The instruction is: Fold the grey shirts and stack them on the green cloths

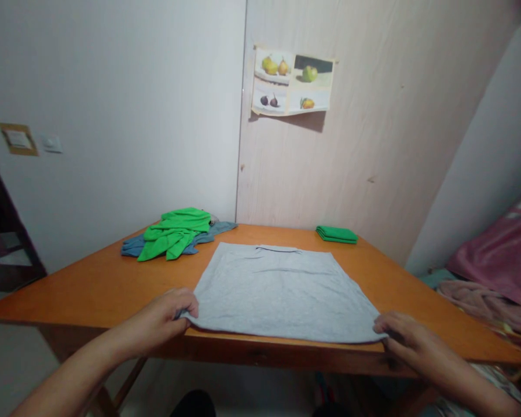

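Observation:
A light grey shirt (282,295) lies spread on the orange-brown table, its collar edge toward the wall and its sleeves not showing. My left hand (173,313) pinches its near left corner at the table's front edge. The near right corner is gripped between the thumb and fingers of my right hand (399,333). Between the two hands the shirt's near hem runs almost straight along the table edge. A few soft creases cross the cloth below the collar.
At the back left of the table (91,284) sits a loose heap of bright green cloth (178,229) over blue-grey cloth (134,246). A folded green cloth (336,234) lies at the back right. Pink fabric (499,260) is piled beyond the right edge. Fruit pictures (292,84) hang on the wall.

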Tool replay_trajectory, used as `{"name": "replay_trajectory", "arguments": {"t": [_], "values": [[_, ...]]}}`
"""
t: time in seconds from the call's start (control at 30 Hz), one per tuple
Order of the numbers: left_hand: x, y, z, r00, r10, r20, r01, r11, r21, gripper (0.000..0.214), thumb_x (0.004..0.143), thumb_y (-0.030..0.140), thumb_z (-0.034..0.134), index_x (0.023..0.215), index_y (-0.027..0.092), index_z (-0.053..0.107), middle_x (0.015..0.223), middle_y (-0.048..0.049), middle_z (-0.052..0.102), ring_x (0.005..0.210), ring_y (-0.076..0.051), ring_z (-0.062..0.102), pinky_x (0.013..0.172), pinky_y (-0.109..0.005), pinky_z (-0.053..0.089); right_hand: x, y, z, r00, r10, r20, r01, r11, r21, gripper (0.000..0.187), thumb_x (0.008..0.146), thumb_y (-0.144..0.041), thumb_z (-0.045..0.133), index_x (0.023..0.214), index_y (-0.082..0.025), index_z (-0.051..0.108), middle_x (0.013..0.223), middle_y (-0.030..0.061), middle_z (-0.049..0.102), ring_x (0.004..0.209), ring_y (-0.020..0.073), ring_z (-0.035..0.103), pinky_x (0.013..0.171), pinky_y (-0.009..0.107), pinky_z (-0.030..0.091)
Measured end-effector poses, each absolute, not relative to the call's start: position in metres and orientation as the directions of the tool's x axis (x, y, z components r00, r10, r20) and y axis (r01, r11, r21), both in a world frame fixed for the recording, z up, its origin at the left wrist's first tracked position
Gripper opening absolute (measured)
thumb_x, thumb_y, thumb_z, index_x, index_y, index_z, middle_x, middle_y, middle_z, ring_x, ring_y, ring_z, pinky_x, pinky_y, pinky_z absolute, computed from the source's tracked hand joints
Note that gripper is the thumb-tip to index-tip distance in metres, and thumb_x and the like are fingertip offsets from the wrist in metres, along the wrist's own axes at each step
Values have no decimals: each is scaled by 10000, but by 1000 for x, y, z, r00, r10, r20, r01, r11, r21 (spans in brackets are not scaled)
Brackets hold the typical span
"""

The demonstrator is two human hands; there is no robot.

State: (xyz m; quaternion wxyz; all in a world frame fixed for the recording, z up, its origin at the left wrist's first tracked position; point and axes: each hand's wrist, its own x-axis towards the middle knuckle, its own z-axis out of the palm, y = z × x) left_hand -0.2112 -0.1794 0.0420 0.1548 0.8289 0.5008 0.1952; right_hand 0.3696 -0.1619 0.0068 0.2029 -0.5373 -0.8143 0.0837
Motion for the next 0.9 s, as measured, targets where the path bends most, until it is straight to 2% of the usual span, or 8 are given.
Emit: {"name": "replay_trajectory", "arguments": {"t": [0.1,0.17,0.27,0.37,0.53,0.63,0.8,0.9], "values": [[-210,-183,51,416,898,142,740,-425,522,120,804,268,500,830,207,600,1008,-37,651,975,-217,577,889,-284,434,373,-161,14,-308,923,229,809,381,-448,138,809,-330,585,847,-239,682,994,53,712,964,254,640,882,346,492],[-209,-186,57,396,911,116,698,-381,606,136,822,314,511,848,205,589,1091,-36,653,1022,-223,573,906,-278,434,374,-161,21,-281,937,207,766,349,-540,200,834,-407,586,835,-232,682,945,53,713,921,249,648,836,326,506],[-209,-187,60,350,936,41,661,-277,697,204,845,363,507,945,207,591,1016,-23,653,910,-204,581,793,-254,455,375,-160,29,-229,958,175,706,287,-648,323,851,-525,584,836,-218,683,829,48,696,810,227,645,744,297,510],[-212,-184,55,337,941,-28,669,-219,710,250,857,367,501,1014,201,602,886,-5,621,776,-179,558,682,-234,434,374,-158,27,-201,970,136,670,237,-703,386,844,-585,588,805,-209,669,733,36,662,715,201,615,664,276,495],[-215,-179,48,369,929,-19,675,-254,693,213,836,333,536,972,200,633,933,-15,626,859,-197,572,756,-247,436,376,-154,12,-213,976,51,637,178,-750,439,830,-633,566,856,-209,678,675,21,631,625,183,572,583,278,475],[-215,-180,51,402,916,-22,668,-276,691,200,839,351,555,950,207,637,949,-14,632,874,-199,576,776,-246,438,379,-155,11,-221,974,51,635,183,-751,438,818,-632,597,918,-218,699,754,34,671,679,200,599,626,292,495],[-212,-180,57,412,911,-15,679,-296,672,279,879,447,551,968,205,657,978,-17,656,929,-207,587,841,-254,444,379,-157,19,-247,968,53,632,202,-748,454,810,-650,627,932,-223,725,930,69,720,901,263,644,775,323,525],[-211,-177,54,377,926,8,700,-291,652,378,915,530,495,957,190,653,911,-10,647,862,-196,580,778,-245,448,377,-155,21,-252,966,49,620,200,-758,455,831,-653,607,904,-221,729,907,61,720,894,260,644,804,335,520]]}}
